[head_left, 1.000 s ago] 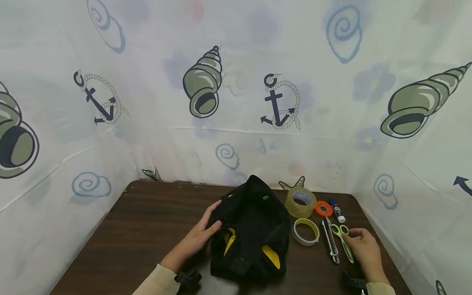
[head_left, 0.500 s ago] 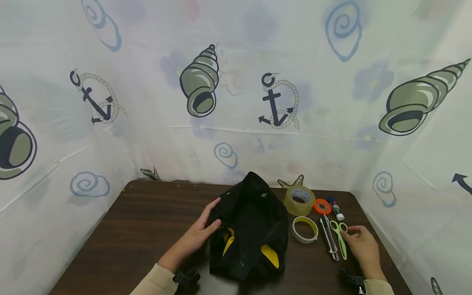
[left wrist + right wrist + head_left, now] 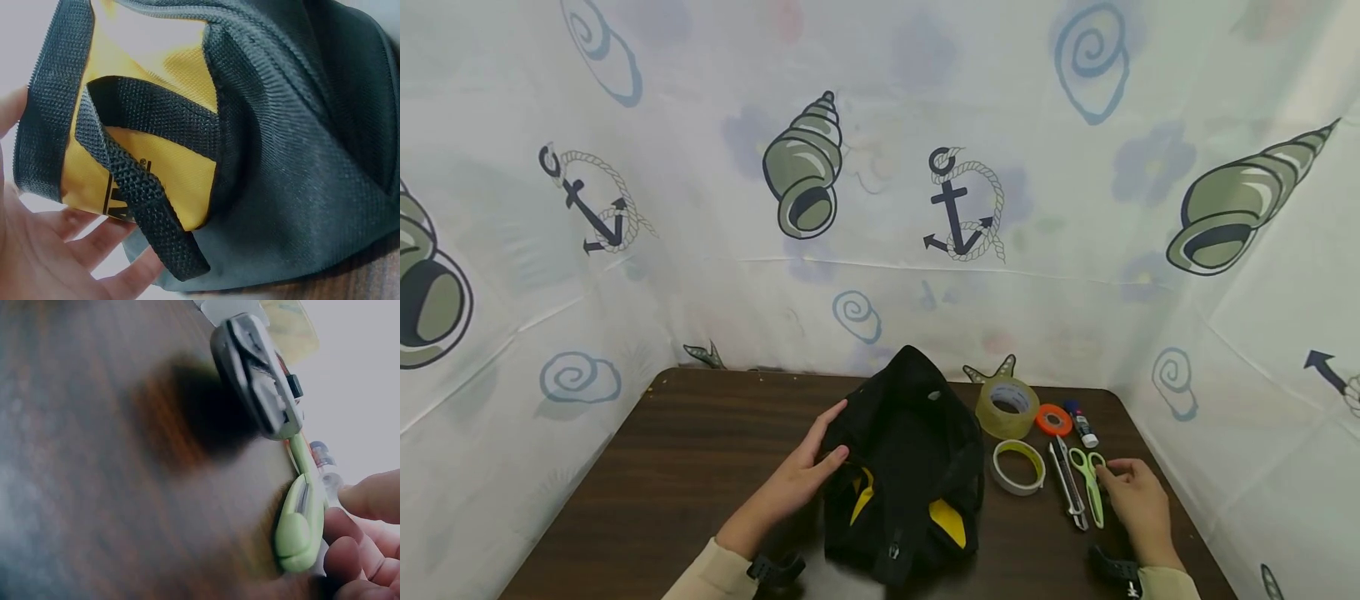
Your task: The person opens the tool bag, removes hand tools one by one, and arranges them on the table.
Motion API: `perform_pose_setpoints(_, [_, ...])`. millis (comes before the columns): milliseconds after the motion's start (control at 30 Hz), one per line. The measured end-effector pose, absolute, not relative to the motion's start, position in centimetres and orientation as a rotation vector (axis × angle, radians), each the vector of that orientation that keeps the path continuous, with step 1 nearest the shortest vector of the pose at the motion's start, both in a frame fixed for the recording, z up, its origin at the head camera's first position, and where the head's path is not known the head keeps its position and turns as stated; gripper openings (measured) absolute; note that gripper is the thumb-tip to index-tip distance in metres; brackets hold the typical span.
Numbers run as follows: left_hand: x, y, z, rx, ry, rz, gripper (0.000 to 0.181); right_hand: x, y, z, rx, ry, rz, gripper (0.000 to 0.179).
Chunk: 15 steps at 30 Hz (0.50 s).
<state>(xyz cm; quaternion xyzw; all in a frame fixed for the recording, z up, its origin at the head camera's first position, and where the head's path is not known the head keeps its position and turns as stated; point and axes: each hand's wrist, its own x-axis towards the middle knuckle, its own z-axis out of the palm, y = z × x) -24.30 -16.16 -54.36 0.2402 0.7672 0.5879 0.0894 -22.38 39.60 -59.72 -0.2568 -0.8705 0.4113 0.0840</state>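
A black bag with yellow panels [image 3: 906, 500] stands on the table, its dark mouth towards me. My left hand [image 3: 793, 487] rests against its left side, fingers along the edge and thumb on the front. In the left wrist view the fingers lie beside a yellow panel [image 3: 169, 56] with a black webbing strap [image 3: 134, 181]. To the right of the bag, light green scissors [image 3: 1093, 496] lie with their loops away from me. My right hand [image 3: 1138, 504] is beside the loops, thumb and fingertips right at the handle, with nothing visible gripped between them.
Left of the scissors lies a box cutter [image 3: 1067, 485]. Beyond it are a white-and-yellow tape roll [image 3: 1018, 487], a wide clear tape roll [image 3: 1007, 427], an orange tape roll [image 3: 1043, 423] and a glue stick [image 3: 1082, 425]. A patterned cloth wall [image 3: 880, 217] borders the table [image 3: 722, 442].
The scissors have turned straighter, nearly parallel to the box cutter, with my right hand at their handle. Most recently that hand has shifted slightly right of the loops. My left hand stays on the bag.
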Motion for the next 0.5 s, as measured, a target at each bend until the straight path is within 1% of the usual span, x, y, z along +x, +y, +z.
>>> perform_pose_setpoints(167, [-24.2, -16.3, -54.6, 0.697, 2.284, 1.718, 0.062, -21.8, 39.1, -59.5, -0.782, -2.497, 1.347, 0.054])
perform_pose_setpoints(267, [-24.2, -16.4, -54.9, 0.685, 2.317, 1.697, 0.048, -21.3, 38.2, -58.4, -0.765, -2.428, 1.328, 0.053])
perform_pose_setpoints(400, [-24.2, -16.6, -55.0, 0.734, 2.348, 1.711, 0.022, -20.8, 35.6, -55.2, -0.649, -2.357, 1.263, 0.047])
perform_pose_setpoints(500, [-24.3, -16.8, -55.0, 0.758, 2.370, 1.708, 0.021, -20.5, 32.4, -51.8, -0.465, -2.306, 1.261, 0.041])
